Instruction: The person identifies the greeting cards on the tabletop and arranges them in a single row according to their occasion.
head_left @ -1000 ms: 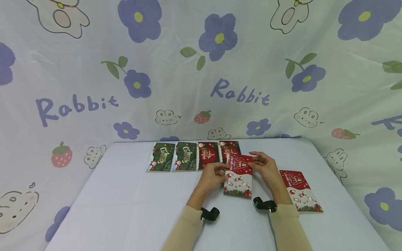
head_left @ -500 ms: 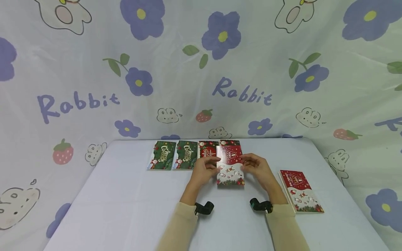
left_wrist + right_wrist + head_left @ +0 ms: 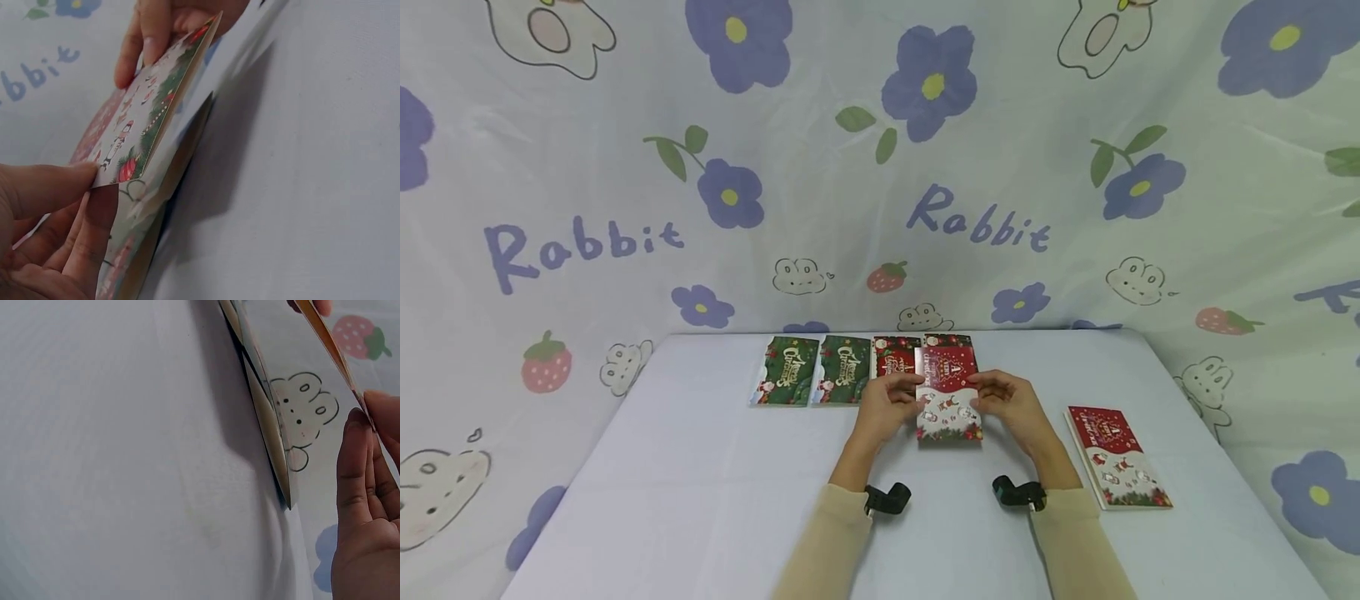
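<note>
Both hands hold a red-and-white Christmas card (image 3: pixel 949 408) raised above the table, in front of the row's right end. The left hand (image 3: pixel 883 410) pinches its left edge between thumb and fingers, while the right hand (image 3: pixel 1011 410) pinches the opposite edge. Seen from the left wrist, the card (image 3: pixel 140 109) is tilted, its lower edge showing a thin fold. Behind it stand two red Christmas cards (image 3: pixel 891 358), partly covered by the held one. Beside them on the left are two green Christmas cards (image 3: pixel 842 371).
A similar red-and-white card (image 3: pixel 1123 458), with pale layers along its left edge, lies at the right of the white table (image 3: pixel 700 500). A printed cloth backdrop (image 3: pixel 820 208) rises behind the row.
Both hands have raised the card and brought it slightly left, so it now covers more of the rightmost red card. In the last half second they barely move.
</note>
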